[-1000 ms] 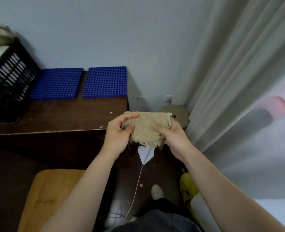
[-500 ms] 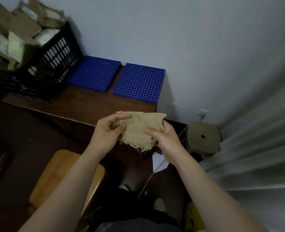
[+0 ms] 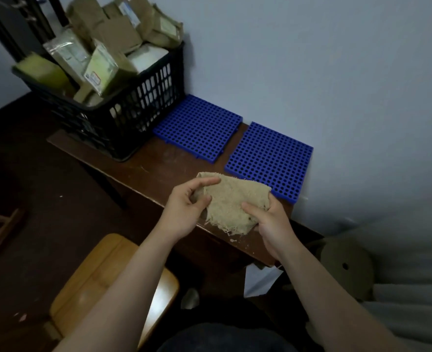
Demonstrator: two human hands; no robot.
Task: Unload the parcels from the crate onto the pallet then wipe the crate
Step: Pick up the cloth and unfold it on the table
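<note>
While the left hand [image 3: 184, 212] pinches one edge of a frayed beige cloth [image 3: 231, 201], the right hand [image 3: 268, 224] grips the other. Both are closed on it, above the bench [image 3: 159, 171].

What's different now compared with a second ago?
Mostly the view: the head has turned left, so the black crate, heaped with parcels, now shows in full. Nothing was picked up or let go. The left hand and right hand still hold the cloth between them, and the two blue pallets stay bare on the table.

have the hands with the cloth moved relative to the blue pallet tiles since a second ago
Yes. Both hands holding the cloth are now nearer the right blue tile, over the table edge.
</note>
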